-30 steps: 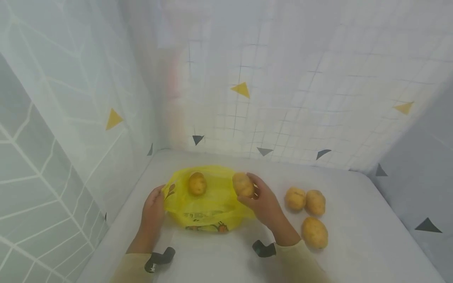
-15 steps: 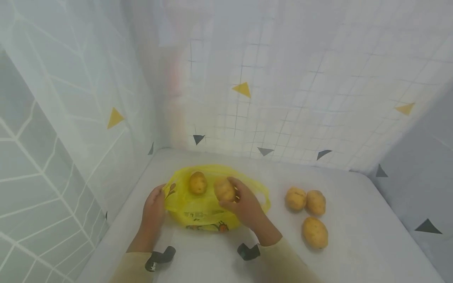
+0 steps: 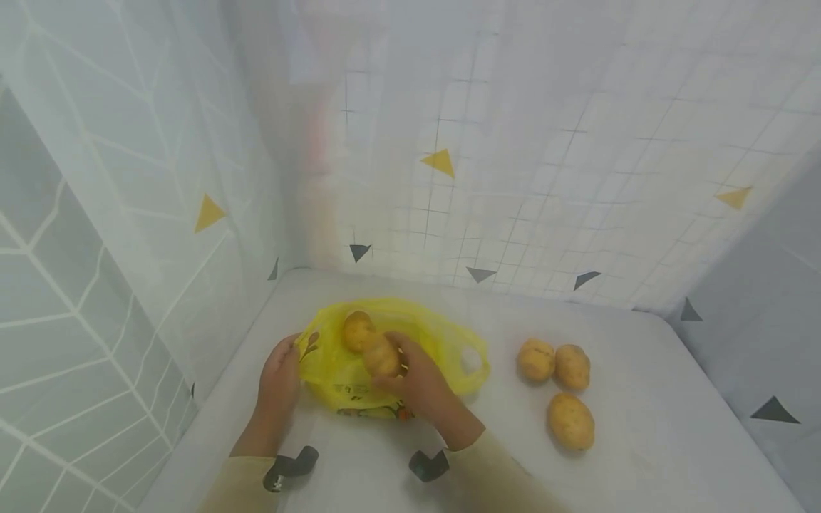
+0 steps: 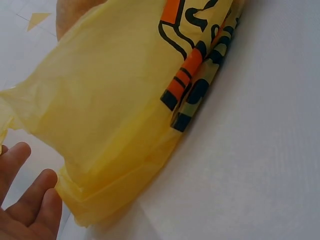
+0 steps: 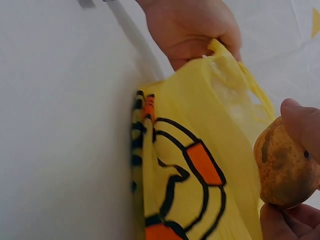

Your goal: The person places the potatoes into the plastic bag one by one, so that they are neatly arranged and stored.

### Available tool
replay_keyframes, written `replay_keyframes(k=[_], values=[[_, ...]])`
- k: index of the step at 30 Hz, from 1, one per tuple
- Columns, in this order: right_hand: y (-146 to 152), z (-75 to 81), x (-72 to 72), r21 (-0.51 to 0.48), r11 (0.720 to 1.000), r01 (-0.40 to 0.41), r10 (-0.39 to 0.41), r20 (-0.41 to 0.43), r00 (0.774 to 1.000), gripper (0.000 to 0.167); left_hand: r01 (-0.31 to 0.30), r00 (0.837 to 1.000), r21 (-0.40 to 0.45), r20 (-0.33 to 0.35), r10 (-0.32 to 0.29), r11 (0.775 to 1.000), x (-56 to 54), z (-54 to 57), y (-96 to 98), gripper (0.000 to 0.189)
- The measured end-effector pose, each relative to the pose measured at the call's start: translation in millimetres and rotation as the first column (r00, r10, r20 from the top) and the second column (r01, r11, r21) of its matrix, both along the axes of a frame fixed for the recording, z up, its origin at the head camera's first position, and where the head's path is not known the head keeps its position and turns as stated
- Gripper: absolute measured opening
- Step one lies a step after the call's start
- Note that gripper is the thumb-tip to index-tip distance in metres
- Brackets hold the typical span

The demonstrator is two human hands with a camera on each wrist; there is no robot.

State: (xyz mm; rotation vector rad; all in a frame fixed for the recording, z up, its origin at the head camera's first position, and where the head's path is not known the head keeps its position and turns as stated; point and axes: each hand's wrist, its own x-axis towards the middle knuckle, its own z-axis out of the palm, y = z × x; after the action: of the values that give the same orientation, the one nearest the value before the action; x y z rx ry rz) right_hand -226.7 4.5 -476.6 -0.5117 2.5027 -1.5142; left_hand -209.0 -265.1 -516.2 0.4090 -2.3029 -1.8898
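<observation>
A yellow plastic bag (image 3: 449, 360) with black and orange print lies on the white table, its mouth spread. My left hand (image 3: 279, 377) pinches the bag's left edge; the right wrist view shows that hand (image 5: 192, 30) gripping the yellow plastic near a handle loop. Thumb and fingers of my right hand (image 3: 420, 388) hold a potato (image 3: 381, 355) over the bag's middle. Another potato (image 3: 357, 330) shows just behind it, within the bag's outline, and the held one overlaps it in the head view. Up close, the held potato (image 5: 282, 167) has brownish patches.
To the right of the bag, two potatoes (image 3: 536, 360) (image 3: 573, 368) sit side by side, with a third potato (image 3: 571, 422) nearer me. A pale wall (image 3: 545, 178) with triangle marks rises behind the table, and a patterned panel (image 3: 128, 235) stands at left.
My right hand has carried the potato leftward, from the bag's right side to over its middle, close to the other potato. The left hand has stayed in place on the bag.
</observation>
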Motion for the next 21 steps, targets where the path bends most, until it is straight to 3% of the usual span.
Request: replay_keyframes(k=[4,9,15,21], values=[[-9,-1.3,1.2,0.024,1.000,-0.016,0.016,-0.009,1.000,0.080,0.004,1.000,-0.004,-0.010,-0.004,1.000,0.9,0.5,0.3,0.047],[-20,-7.1,0.6,0.080,0.997,-0.021,0.029,-0.102,0.994,0.081,0.005,1.000,0.007,-0.028,-0.005,1.000,0.5,-0.6,-0.3,0.046],[-33,-14.7,0.2,0.090,0.996,-0.025,0.038,-0.148,0.988,0.084,-0.002,1.000,0.013,-0.006,0.003,1.000,-1.8,-1.0,-0.9,0.047],[-38,-23.8,1.3,0.170,0.985,-0.018,0.052,-0.195,0.979,0.085,0.002,1.000,0.037,0.005,-0.003,0.999,-2.4,-3.0,-1.1,0.046]])
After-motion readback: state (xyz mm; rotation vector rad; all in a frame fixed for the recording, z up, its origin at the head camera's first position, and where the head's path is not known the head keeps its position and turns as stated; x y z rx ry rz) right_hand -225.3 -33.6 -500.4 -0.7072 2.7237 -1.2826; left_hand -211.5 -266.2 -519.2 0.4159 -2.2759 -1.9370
